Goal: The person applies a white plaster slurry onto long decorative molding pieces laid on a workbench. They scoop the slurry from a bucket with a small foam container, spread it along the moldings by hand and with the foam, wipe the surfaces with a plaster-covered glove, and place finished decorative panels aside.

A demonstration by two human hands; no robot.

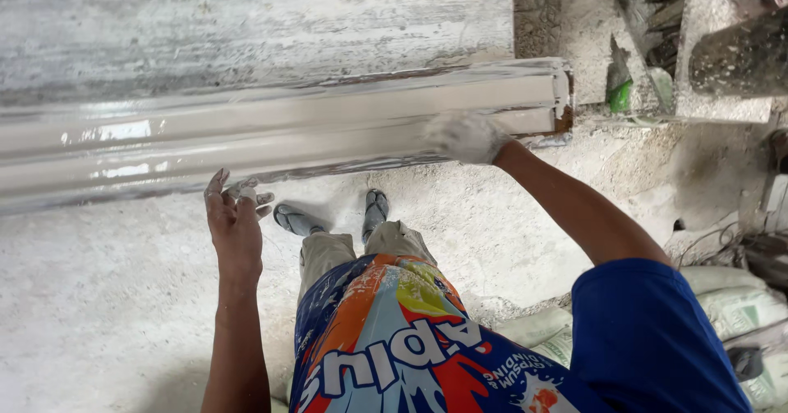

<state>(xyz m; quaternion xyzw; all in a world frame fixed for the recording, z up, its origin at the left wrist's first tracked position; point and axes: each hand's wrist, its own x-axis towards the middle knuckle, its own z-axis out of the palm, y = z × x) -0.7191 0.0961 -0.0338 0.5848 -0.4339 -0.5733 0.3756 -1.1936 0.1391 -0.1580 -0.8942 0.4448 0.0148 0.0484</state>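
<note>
Moulding [271,138], wet plaster, lies lengthwise on bench [246,35] at working height.
Right hand [466,137], plaster-coated, presses flat near its end, holding nothing; left hand [235,216] hangs open, fingers spread, apart below its edge.

Bright daylight, wet glare (moulding [271,138]), sharp

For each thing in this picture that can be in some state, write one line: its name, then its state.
Moulding: long, lying flat, surface wet and glossy.
Right hand: coated in white plaster, pressed on the moulding near its end.
Left hand: open, fingers spread and white-smeared, holding nothing, just below the moulding.
Sacks: lying flat on the floor, dusty.
Floor: covered in white dust.
</note>
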